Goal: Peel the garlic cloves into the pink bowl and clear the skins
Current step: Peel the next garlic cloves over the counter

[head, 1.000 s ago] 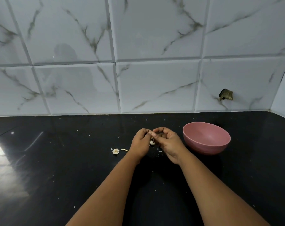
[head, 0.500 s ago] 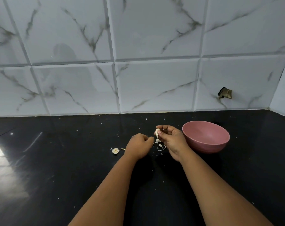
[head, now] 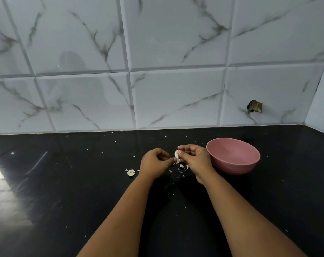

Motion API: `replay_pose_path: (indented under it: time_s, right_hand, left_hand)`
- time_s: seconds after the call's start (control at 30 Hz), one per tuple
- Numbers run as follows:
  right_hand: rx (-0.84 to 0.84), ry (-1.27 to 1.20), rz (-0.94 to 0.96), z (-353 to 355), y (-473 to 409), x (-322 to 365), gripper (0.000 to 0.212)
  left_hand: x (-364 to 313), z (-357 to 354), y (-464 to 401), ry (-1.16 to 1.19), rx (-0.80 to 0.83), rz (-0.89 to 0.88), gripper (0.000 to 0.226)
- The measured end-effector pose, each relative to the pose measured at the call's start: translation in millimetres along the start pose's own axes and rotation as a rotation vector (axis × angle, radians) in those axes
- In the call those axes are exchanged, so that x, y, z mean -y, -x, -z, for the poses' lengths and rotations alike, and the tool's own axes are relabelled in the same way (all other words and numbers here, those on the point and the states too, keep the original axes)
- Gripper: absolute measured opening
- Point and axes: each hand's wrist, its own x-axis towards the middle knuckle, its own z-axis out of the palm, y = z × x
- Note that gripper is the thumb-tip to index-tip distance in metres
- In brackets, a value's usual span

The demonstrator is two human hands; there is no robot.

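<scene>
1. pink bowl point(head: 233, 156): stands upright on the black counter point(head: 64, 191), just right of the hands; the part of its inside that shows holds nothing, and the near wall hides the rest of the bottom.
2. right hand point(head: 194, 160): fingers curled, thumb and fingertips pinching a pale garlic clove point(head: 176, 154) held above the counter, just left of the bowl and apart from its rim.
3. left hand point(head: 154, 163): fingers curled inward, thumb and forefinger brought together at the lower edge of the clove; whether they grip a strip of skin there or only touch it cannot be told.
4. garlic skins point(head: 182, 166): a small loose heap of pale flakes lying on the counter directly beneath the two hands, with finer specks scattered around.
5. garlic stub point(head: 131, 172): a small whitish round piece resting on the counter left of the left hand, apart from it, with a thin sliver just beside it.
6. tiled wall point(head: 157, 71): grey marble-patterned tiles rise behind the counter; one tile to the right bears a dark broken hole point(head: 254, 107).
7. writing: no readable lettering appears on the bowl or the tiles.
</scene>
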Motion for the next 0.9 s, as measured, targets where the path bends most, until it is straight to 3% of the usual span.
replay_pose_path:
  time_s: [0.1,0.2,0.47,0.7,0.9]
  right_hand:
    - [0.021,-0.041,-0.01,2,1,1,0.011]
    - [0.038,-0.062,-0.012,1,3,3,0.009]
    - [0.26,-0.261,-0.279,9,2,9,0.007]
    - [0.29,-0.247,-0.334,10,1,13,0.012]
    - [0.283,-0.169,-0.309,-2,4,10,0.028]
  left_hand:
    - [-2,-1,2,0.362,0.124,0.098,0.034]
    - [-4,-4,4,0.601,0.189,0.14,0.023]
    - [-2,-4,3,0.606,0.215,0.016,0.012]
    - [2,-1,1,0.567,0.256,-0.023,0.016]
    - [-2,-5,3,0.656,0.302,0.017,0.005]
